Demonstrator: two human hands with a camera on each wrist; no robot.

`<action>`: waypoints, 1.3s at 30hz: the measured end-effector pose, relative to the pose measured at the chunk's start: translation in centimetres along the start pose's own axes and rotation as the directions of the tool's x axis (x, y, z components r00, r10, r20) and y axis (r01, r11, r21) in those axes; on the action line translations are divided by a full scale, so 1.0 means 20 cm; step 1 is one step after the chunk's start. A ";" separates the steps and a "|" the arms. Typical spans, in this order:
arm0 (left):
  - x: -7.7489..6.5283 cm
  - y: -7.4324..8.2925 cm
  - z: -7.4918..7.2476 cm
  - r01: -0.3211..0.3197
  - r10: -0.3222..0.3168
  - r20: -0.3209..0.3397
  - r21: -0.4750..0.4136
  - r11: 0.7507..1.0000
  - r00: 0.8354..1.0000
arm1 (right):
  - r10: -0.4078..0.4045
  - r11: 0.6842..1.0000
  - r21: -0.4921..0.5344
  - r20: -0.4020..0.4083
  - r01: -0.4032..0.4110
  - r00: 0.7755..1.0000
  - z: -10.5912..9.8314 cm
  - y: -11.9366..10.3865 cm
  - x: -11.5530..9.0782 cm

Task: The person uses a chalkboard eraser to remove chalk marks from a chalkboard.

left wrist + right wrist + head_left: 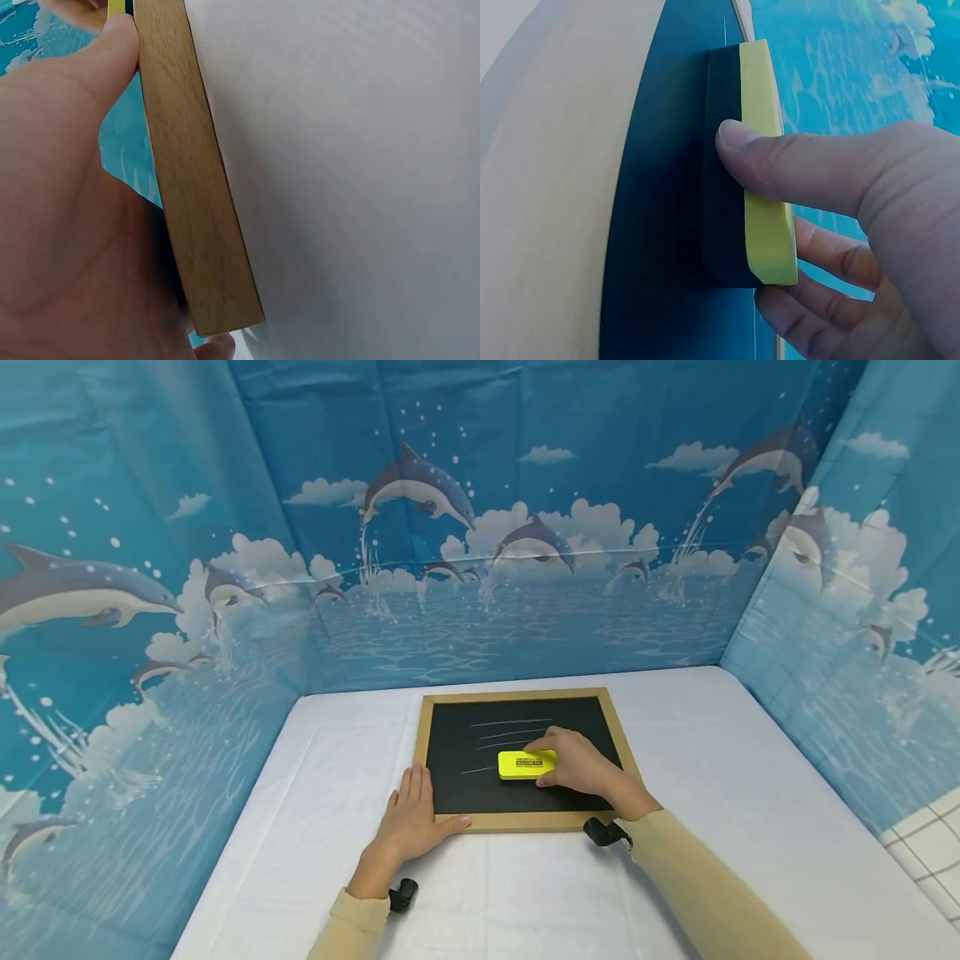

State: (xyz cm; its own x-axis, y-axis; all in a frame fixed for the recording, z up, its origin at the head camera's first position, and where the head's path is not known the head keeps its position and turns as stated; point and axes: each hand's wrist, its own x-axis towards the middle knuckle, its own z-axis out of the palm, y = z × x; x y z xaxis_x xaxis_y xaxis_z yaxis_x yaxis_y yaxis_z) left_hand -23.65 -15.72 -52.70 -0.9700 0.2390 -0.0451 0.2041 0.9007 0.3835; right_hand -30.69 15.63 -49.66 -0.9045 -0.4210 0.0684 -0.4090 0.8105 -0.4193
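Note:
A small chalkboard (480, 797) in a wooden frame lies on the white-covered table, with several thin chalk lines (510, 722) across its dark surface. My right hand (581, 764) grips a yellow board eraser (517, 765) by its sides, thumb on the near edge and fingers on the far one. In the right wrist view the black felt side (724, 187) of the eraser lies against the board. My left hand (412, 814) rests flat on the board's lower left corner, fingers spread along the left side and thumb on the bottom frame (187, 165).
White cloth (300, 793) covers the table around the board. Blue dolphin-print curtains (525, 602) stand behind it and along both sides. White tiles (933, 852) show at the lower right. A black wrist camera (603, 832) sits close to the board's lower right corner.

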 end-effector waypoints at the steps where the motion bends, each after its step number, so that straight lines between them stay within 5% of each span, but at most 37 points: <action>1: 0.00 0.00 0.00 0.000 0.000 0.001 -0.001 1.000 1.000 | 0.003 1.000 0.001 0.002 -0.003 1.000 0.01 -0.02 0.02; 20: -0.01 0.01 -0.02 0.015 -0.015 0.005 -0.013 1.000 1.000 | -0.097 0.995 0.022 0.060 0.096 0.993 0.16 -0.33 0.23; 39: 0.00 0.01 -0.02 0.000 0.000 -0.009 0.008 1.000 1.000 | 0.027 0.999 -0.048 0.014 -0.026 1.000 -0.07 0.08 -0.06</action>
State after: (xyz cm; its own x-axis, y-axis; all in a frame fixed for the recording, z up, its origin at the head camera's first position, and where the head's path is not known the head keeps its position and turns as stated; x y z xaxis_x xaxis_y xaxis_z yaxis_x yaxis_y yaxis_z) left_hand -23.60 -15.73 -52.27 -0.9711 0.2356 -0.0371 0.2049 0.9038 0.3757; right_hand -30.40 17.96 -49.06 -0.9133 -0.4049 0.0447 -0.3907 0.8396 -0.3774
